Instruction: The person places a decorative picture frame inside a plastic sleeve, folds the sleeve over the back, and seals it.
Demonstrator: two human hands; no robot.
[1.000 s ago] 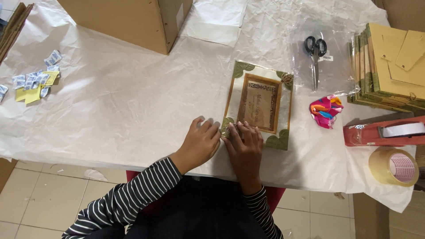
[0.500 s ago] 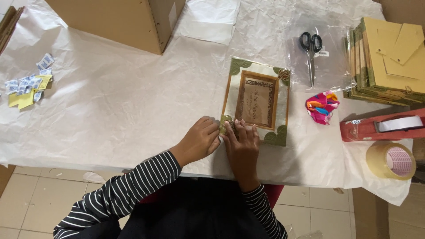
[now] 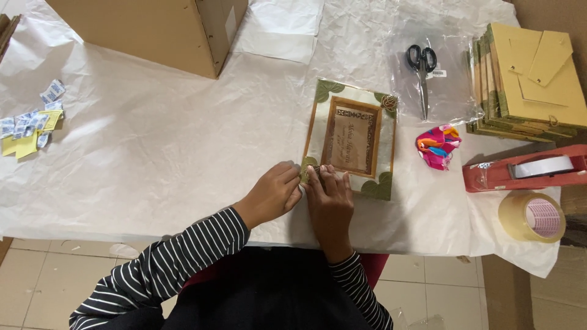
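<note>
Both hands' fingers [image 3: 312, 174] on frame [image 3: 351, 137]

left hand [image 3: 269, 194] curled, right hand [image 3: 330, 198] flat, fingertips meeting.

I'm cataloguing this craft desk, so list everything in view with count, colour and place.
decorated frame: one, green and brown, table centre
scissors: one, black handles, on clear plastic
stack of frames: one, tan, far right
crumpled wrapper: one, pink multicolour, right of frame
tape dispenser: one, red, right edge
tape roll: one, beige, below dispenser
cardboard box: one, brown, top left
paper scraps: several, yellow and white, far left
left hand: at frame's lower left corner
right hand: same corner
</note>
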